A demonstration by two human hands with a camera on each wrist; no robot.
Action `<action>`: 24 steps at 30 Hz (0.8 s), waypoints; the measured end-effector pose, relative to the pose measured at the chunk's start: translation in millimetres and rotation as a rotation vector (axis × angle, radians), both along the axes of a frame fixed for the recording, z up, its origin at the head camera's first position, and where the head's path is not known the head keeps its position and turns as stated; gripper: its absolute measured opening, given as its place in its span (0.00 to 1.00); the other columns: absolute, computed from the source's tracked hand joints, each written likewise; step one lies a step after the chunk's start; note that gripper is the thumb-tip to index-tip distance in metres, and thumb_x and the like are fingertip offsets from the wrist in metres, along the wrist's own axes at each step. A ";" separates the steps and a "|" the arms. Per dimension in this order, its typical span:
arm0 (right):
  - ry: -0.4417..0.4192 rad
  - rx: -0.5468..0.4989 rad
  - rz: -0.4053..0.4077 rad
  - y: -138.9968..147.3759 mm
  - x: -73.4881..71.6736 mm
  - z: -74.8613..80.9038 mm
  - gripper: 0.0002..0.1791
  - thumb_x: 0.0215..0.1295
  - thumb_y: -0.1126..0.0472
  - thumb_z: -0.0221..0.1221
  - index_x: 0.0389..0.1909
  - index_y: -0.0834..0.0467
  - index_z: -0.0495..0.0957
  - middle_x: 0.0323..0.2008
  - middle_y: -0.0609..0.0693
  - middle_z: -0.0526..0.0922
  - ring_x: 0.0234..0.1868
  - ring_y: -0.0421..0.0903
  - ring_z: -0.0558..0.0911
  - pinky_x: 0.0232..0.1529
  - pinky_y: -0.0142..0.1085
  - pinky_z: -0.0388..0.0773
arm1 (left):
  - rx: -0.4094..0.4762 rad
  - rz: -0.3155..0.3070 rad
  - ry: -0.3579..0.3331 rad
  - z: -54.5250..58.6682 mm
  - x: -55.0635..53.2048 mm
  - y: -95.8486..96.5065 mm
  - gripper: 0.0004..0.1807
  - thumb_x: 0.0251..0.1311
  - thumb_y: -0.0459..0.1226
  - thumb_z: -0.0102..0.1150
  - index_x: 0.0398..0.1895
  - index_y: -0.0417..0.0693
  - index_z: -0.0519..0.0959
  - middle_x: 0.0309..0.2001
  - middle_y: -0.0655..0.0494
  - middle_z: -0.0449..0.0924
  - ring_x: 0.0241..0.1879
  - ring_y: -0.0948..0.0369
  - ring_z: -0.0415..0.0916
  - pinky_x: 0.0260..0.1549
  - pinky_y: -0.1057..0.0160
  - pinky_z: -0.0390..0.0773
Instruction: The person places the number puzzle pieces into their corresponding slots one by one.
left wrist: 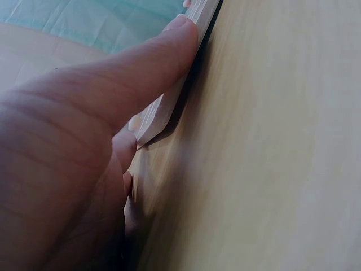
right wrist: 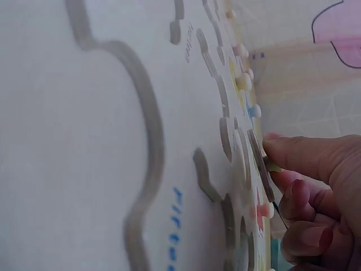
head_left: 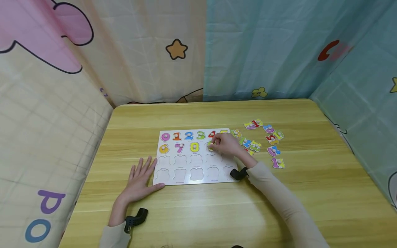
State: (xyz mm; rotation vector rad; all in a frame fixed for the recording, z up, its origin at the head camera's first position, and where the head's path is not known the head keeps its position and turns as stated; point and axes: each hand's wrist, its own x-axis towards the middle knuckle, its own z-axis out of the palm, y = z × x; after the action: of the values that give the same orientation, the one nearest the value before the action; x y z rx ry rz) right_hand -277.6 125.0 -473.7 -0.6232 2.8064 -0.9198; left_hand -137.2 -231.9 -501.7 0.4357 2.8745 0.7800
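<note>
A white number puzzle board [head_left: 188,168] lies on the table, its top rows holding coloured number pieces such as the orange six [head_left: 164,148], purple seven [head_left: 179,148] and yellow eight [head_left: 194,147]. My right hand [head_left: 227,144] pinches a yellow-green number piece [head_left: 210,146], largely hidden by the fingers, at the slot right of the eight. In the right wrist view, thumb and finger grip the piece [right wrist: 260,164] by its knob, its plate tilted against the board. My left hand [head_left: 141,181], fingers spread, rests at the board's left edge; in the left wrist view the thumb touches the board's side [left wrist: 155,121].
Loose number pieces lie right of the board, among them a purple-and-yellow one [head_left: 278,163], a blue-and-purple one [head_left: 274,151] and a pair farther back [head_left: 253,124]. Some sit close to the right forearm. Printed curtains [head_left: 149,51] hang behind the table [head_left: 198,213].
</note>
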 end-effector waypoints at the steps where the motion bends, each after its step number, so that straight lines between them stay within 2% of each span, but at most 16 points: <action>1: -0.004 0.002 0.001 -1.8 0.1 -0.9 0.11 0.58 0.50 0.66 0.29 0.53 0.79 0.19 0.44 0.73 0.20 0.41 0.69 0.23 0.34 0.63 | 0.001 0.000 0.000 -0.1 0.0 -0.3 0.53 0.55 0.61 0.59 0.76 0.49 0.46 0.75 0.44 0.36 0.71 0.43 0.24 0.63 0.42 0.24; 12: -0.023 0.035 -0.013 -11.0 -2.4 -9.9 0.11 0.58 0.49 0.66 0.28 0.52 0.79 0.17 0.44 0.71 0.19 0.42 0.68 0.22 0.34 0.60 | 0.000 0.001 0.004 1.2 -0.5 0.0 0.53 0.55 0.60 0.59 0.76 0.48 0.46 0.75 0.43 0.37 0.71 0.43 0.24 0.63 0.41 0.24; 24: -0.032 0.042 -0.022 -12.3 -0.5 -9.3 0.12 0.58 0.49 0.66 0.28 0.53 0.79 0.17 0.45 0.71 0.20 0.42 0.68 0.22 0.34 0.60 | 0.008 0.003 -0.004 3.0 1.2 1.5 0.52 0.55 0.60 0.59 0.76 0.48 0.46 0.75 0.43 0.37 0.71 0.43 0.24 0.63 0.42 0.24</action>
State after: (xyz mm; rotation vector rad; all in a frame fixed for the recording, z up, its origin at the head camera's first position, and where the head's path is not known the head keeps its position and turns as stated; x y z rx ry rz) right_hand -278.1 112.7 -483.1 -0.5682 2.8020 -0.8649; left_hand -136.0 -230.3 -498.7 0.4309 2.8699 0.7916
